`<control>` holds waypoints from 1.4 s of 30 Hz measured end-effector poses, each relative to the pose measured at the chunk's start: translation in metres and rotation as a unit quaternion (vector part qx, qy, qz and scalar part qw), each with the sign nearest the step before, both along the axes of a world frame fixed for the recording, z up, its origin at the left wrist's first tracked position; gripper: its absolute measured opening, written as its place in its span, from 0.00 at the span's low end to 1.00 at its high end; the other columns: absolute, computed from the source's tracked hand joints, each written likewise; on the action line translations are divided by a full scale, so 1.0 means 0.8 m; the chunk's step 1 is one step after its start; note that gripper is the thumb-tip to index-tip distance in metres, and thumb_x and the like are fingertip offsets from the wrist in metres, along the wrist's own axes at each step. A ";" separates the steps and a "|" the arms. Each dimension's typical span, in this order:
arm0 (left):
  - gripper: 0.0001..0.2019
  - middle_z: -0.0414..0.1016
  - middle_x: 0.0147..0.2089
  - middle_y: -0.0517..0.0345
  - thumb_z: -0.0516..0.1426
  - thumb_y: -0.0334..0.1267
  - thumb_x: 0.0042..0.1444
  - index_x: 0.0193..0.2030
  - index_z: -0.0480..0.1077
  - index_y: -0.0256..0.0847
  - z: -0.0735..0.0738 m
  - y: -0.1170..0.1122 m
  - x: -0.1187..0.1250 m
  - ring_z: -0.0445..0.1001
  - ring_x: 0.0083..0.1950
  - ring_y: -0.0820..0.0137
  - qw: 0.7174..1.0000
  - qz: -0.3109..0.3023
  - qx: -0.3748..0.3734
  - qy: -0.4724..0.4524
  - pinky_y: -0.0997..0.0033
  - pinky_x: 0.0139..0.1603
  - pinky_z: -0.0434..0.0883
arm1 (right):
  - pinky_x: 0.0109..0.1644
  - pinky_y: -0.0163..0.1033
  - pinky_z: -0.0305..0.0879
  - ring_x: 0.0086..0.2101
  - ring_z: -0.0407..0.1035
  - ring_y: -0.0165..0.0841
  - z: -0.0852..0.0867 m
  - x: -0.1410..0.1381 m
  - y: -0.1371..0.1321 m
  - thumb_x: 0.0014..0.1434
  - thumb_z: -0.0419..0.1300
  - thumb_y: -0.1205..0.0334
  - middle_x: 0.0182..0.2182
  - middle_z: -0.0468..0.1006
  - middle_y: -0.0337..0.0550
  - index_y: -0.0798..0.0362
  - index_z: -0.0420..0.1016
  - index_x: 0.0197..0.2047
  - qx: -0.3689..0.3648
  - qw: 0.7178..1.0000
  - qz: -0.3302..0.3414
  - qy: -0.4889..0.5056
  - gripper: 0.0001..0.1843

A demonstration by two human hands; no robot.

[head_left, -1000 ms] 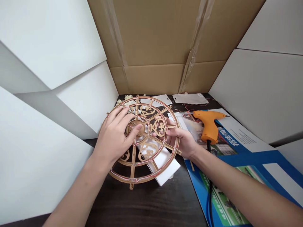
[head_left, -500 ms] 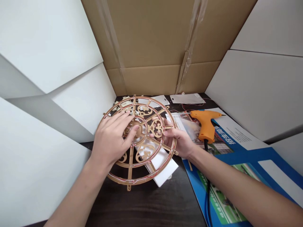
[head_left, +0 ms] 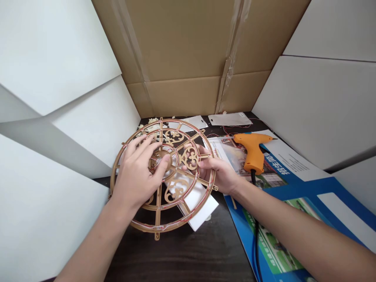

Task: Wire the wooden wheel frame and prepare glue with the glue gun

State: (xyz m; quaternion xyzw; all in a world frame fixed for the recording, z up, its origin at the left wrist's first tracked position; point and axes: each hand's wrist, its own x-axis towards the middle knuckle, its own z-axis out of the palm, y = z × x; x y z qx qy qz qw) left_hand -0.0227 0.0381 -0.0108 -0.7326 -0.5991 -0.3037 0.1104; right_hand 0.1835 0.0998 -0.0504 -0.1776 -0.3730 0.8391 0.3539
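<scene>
Dark wooden table (head_left: 179,260): left hand (head_left: 135,176) clasping wooden wheel frame (head_left: 190,158) at hub (head_left: 154,161), right hand (head_left: 216,174) gripping spoke (head_left: 195,177).

From where I sit, the hub of the wheel (head_left: 190,158) is partly covered by the left hand (head_left: 136,176), and the right hand (head_left: 219,176) has fingers tucked out of my sight behind the spokes. The white block (head_left: 199,211) lies partly under the wheel, the black cord (head_left: 257,250) runs off the bottom edge, and the folder's (head_left: 293,192) small print is unreadable.
</scene>
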 end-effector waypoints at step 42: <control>0.25 0.71 0.64 0.42 0.53 0.53 0.66 0.57 0.75 0.36 0.016 -0.008 -0.011 0.64 0.67 0.44 0.988 0.156 -0.008 0.016 0.38 0.66 0.62 | 0.42 0.47 0.76 0.38 0.78 0.41 0.001 0.006 0.005 0.44 0.65 0.63 0.33 0.78 0.40 0.50 0.63 0.42 -0.034 0.999 -0.013 -0.005 0.22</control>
